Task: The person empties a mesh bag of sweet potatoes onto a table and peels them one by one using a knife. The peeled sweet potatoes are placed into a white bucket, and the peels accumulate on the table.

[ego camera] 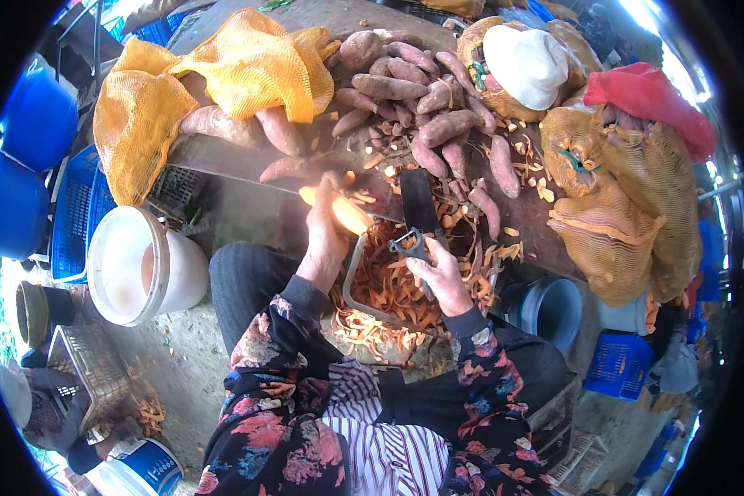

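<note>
My left hand (324,232) grips a peeled orange sweet potato (341,211) above the near edge of the table. A vegetable peeler (414,248) with a dark handle is in my right hand (440,273), a little to the right of the peeled root. Just beyond that hand, a wide dark blade (419,198) lies at the table edge. Orange peelings (384,288) fill a container with a bent metal bar (352,273) between my knees. Unpeeled purple-skinned sweet potatoes (389,87) are piled on the table (223,158) in front of me.
Yellow mesh sacks (242,62) lie at the left of the table; filled sacks (645,204) and a white hat (526,65) are at the right. A white bucket (130,266) stands left of my knee, a blue-grey bucket (552,313) right. Another person (56,397) is at lower left.
</note>
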Tool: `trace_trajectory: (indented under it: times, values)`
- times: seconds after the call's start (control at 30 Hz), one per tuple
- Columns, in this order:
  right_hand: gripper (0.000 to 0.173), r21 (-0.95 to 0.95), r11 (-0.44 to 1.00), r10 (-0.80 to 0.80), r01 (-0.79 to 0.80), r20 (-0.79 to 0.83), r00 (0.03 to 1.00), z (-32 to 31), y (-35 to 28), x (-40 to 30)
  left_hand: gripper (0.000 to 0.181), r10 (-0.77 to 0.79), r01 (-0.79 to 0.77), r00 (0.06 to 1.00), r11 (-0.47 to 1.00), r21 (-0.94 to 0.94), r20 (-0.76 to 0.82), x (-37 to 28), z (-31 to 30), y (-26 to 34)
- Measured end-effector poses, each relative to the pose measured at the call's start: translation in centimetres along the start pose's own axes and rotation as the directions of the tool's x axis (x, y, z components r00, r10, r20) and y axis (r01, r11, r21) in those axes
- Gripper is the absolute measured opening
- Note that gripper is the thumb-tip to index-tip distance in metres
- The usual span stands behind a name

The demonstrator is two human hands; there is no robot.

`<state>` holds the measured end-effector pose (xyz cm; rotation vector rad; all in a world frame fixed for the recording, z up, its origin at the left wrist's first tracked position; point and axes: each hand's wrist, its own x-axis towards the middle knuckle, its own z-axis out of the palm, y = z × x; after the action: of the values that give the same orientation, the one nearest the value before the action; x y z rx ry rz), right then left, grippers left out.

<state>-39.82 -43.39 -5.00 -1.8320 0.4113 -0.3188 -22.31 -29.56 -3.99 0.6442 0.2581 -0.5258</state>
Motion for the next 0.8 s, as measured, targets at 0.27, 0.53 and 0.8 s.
trace_trajectory:
  times: [0.27,0.53,0.8]
  values:
    - [0.043,-0.527,0.697,-0.487,0.487,0.152,0.86,1.1,-4.4,0.7,0.042,-0.009,0.022,0.995,0.992,0.126,-0.102,0.5,-1.6,-0.2]
    - [0.044,-0.712,0.601,-0.341,0.362,0.182,0.922,0.5,-0.4,-3.1,0.039,-0.054,0.054,0.998,0.998,-0.039,0.009,0.4,-0.9,0.8]
    - [0.044,-0.554,0.77,-0.408,0.318,-0.044,0.912,0.4,-7.7,-1.3,0.039,-0.192,0.285,0.835,0.953,-0.106,0.515,-1.3,-0.1,1.4]
